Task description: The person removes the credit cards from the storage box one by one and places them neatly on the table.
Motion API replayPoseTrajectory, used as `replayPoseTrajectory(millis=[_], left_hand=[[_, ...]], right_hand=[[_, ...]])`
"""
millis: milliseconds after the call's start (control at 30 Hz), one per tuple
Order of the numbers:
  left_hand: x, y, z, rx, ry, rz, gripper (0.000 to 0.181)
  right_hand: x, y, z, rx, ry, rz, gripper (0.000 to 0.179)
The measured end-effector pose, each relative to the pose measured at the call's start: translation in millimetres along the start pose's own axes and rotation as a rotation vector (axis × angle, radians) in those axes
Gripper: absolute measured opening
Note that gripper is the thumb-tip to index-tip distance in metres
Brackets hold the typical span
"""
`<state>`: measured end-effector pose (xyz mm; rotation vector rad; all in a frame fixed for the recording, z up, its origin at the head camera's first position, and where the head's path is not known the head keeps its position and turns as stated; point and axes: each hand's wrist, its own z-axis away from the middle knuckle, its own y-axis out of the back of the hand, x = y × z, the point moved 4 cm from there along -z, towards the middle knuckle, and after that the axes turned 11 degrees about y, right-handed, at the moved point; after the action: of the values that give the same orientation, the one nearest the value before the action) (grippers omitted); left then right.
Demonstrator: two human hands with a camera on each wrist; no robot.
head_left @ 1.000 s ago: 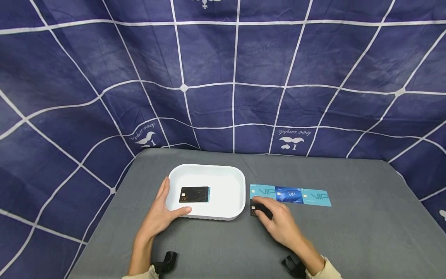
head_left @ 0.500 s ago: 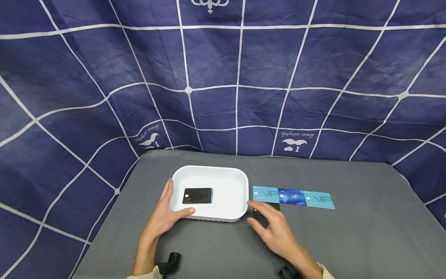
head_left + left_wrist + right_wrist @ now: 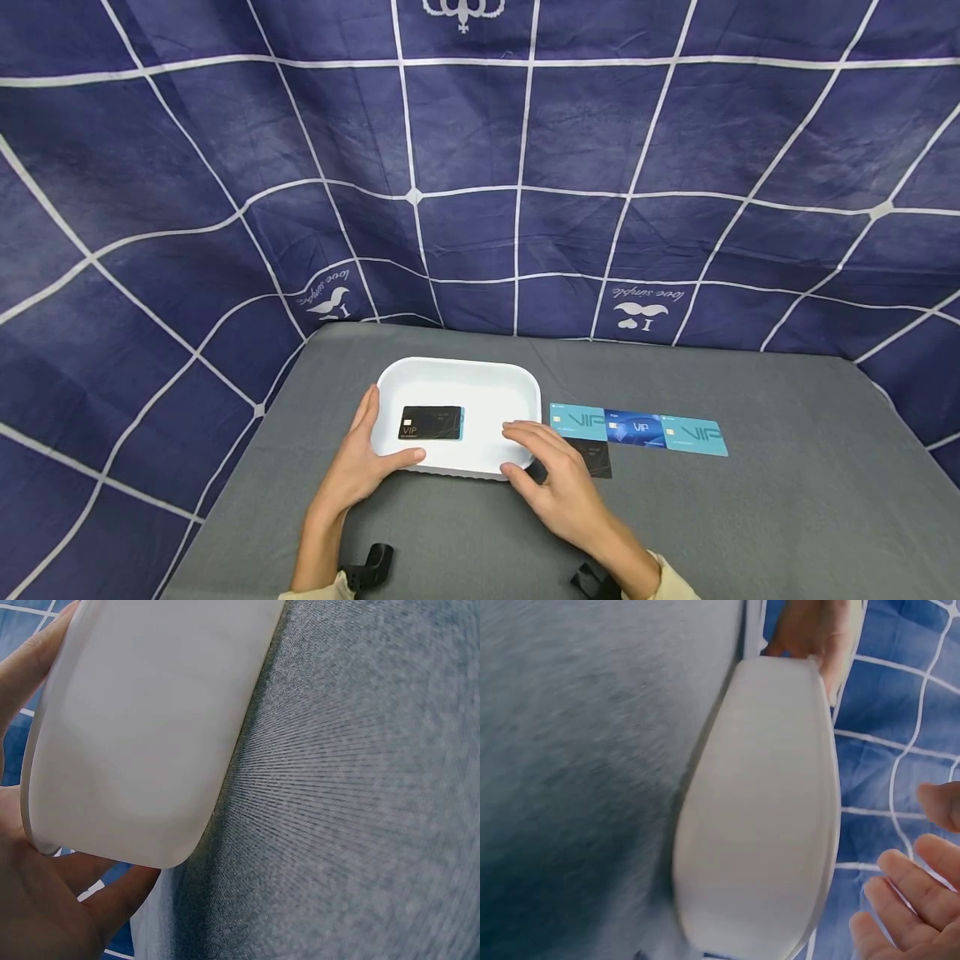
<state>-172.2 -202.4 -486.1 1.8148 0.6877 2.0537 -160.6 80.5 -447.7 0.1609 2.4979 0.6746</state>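
Note:
My left hand [image 3: 360, 462] grips the left end of a white plastic tray [image 3: 487, 392], thumb on the front rim and fingers along the side wall. In the tray lies a black VIP card [image 3: 431, 422], with a light-blue edge peeking out from beneath it. Fingers spread and holding nothing, my right hand [image 3: 558, 483] hovers over the tray's front right corner. A second black card [image 3: 594, 458] lies on the table, partly hidden by that hand. The right wrist view has the right hand's fingers [image 3: 900, 876] apart from the tray's outer wall [image 3: 757, 810].
Right of the tray, a row runs along the grey tabletop [image 3: 772, 492]: a light-blue card [image 3: 577, 421], a dark-blue card [image 3: 633, 427] and another light-blue card [image 3: 693, 435]. A navy curtain with white grid lines [image 3: 577, 242] hangs behind the table.
My right hand has left the black card on the table and moved left, opening its fingers over the tray's corner. The left hand keeps its hold. The head view has shifted slightly.

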Motion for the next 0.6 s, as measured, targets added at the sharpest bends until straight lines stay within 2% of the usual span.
replayPoseTrajectory(millis=[200,600], left_hand=[[0.0,0.2,-0.9,0.002,0.000,0.001,0.125],[-0.4,-0.7,-0.6,0.005,-0.013,0.002,0.124]], right_hand=[[-8,-11,-16.1,-0.046,0.016,-0.025,0.037],[0,-34,-41.0,-0.117,-0.057,-0.022,0.041]])
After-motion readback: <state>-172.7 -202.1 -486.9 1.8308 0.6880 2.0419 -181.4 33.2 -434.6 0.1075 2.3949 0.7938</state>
